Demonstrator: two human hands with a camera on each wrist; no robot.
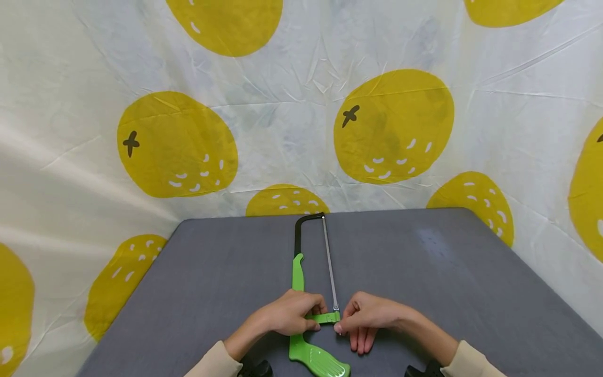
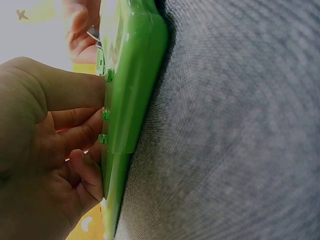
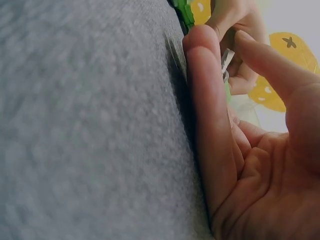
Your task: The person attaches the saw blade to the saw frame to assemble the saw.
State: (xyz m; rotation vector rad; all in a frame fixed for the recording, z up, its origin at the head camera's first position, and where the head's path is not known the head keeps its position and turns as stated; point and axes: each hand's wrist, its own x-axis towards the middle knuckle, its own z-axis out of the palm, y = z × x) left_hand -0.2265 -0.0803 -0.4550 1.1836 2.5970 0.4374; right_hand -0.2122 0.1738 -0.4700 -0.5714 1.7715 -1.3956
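A hacksaw (image 1: 298, 272) lies flat on the grey surface, with a green handle (image 1: 325, 361), a black bow at the far end and a thin metal blade (image 1: 328, 256). My left hand (image 1: 294, 311) grips the green frame, its thumb and fingers around the short green arm (image 1: 327, 318) at the blade's near end. Just right of that arm is my right hand (image 1: 369, 317), thumb and bent index finger at a small metal wing nut (image 3: 227, 59). Its lower fingers (image 3: 212, 110) stretch along the surface. In the head view the fingertips mostly hide the nut.
Grey cloth covers the table (image 1: 226, 272). Behind and beside it hangs a white sheet (image 1: 282, 136) printed with large yellow fruits. The bow's far end lies close to the table's back edge.
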